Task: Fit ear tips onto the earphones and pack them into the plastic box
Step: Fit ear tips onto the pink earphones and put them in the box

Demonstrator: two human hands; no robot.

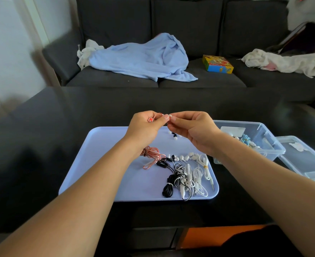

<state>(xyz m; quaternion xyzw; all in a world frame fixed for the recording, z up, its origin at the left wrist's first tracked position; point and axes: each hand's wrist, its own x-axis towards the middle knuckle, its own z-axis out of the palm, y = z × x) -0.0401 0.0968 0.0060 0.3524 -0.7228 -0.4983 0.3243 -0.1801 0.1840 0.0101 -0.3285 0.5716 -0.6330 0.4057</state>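
Note:
My left hand (pixel 145 125) holds the red earphones above the lavender tray (pixel 101 160); one red earbud (pixel 150 119) shows in its palm and the pink-red cable (pixel 152 157) hangs down onto the tray. My right hand (pixel 192 127) pinches a small white ear tip (pixel 170 115) against the earbud held at my left fingertips. Loose ear tips (pixel 175 135), white and black, lie at the tray's far side. Several bundled black and white earphones (pixel 186 173) lie on the tray's right half. The clear plastic box (pixel 264 134) stands right of the tray and holds some earphones.
The box's clear lid (pixel 305 158) lies to its right near the table edge. The tray sits on a dark table (pixel 60 112). Behind it is a dark sofa with a blue towel (pixel 143 58), a colourful box (pixel 217 64) and white cloths.

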